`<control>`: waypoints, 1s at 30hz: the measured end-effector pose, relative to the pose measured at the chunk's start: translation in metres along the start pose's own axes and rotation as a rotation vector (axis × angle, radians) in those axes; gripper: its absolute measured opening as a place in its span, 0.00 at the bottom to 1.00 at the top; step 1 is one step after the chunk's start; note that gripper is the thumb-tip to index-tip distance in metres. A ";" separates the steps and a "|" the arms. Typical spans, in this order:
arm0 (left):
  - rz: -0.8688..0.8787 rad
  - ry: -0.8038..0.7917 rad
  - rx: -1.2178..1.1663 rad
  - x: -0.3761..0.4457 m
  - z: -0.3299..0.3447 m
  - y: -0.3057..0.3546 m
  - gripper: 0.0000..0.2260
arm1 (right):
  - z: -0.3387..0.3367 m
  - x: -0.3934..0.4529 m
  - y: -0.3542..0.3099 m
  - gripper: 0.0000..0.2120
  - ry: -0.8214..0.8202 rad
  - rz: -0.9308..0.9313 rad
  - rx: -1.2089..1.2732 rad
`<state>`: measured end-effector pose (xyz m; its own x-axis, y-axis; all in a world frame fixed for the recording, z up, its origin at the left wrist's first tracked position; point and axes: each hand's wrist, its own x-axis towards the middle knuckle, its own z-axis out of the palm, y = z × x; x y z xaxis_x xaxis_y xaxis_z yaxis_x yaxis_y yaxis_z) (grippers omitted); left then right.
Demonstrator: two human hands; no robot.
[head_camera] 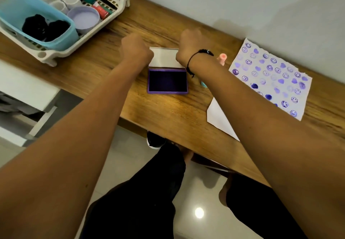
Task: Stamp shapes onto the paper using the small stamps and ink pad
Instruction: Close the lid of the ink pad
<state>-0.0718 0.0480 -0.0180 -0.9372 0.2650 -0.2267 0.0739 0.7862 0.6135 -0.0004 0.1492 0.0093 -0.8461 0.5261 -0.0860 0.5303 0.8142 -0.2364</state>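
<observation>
The purple ink pad [167, 80] lies open on the wooden desk [168, 113], its metal lid [165, 57] standing up behind the dark pad. My left hand [136, 49] grips the lid's left edge and my right hand [190, 46], with a black cord at the wrist, grips its right edge. A pink stamp [222, 59] stands just right of my right wrist, and a teal stamp [203, 84] peeks out under that forearm. The white paper [270, 76], covered with purple smiley and heart prints, lies at the right.
A cream basket [78, 40] at the back left holds a blue tub [37, 20], a lilac lid [84, 19], white cups and pens. A grey wall runs close behind the desk. My legs and a black shoe show below the desk's front edge.
</observation>
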 end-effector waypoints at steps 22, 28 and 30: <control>-0.367 -0.016 -1.284 -0.075 -0.030 -0.014 0.06 | -0.011 -0.060 0.017 0.07 0.166 -0.023 0.422; -0.432 -0.104 -1.050 -0.079 -0.027 -0.013 0.13 | -0.007 -0.070 0.026 0.17 -0.040 -0.163 0.296; -0.434 -0.118 -0.991 -0.078 -0.023 -0.017 0.12 | -0.008 -0.067 0.029 0.19 -0.084 -0.216 0.224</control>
<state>-0.0080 0.0012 0.0065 -0.7745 0.1669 -0.6101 -0.6131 0.0396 0.7890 0.0721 0.1392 0.0160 -0.9442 0.3176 -0.0877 0.3208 0.8255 -0.4645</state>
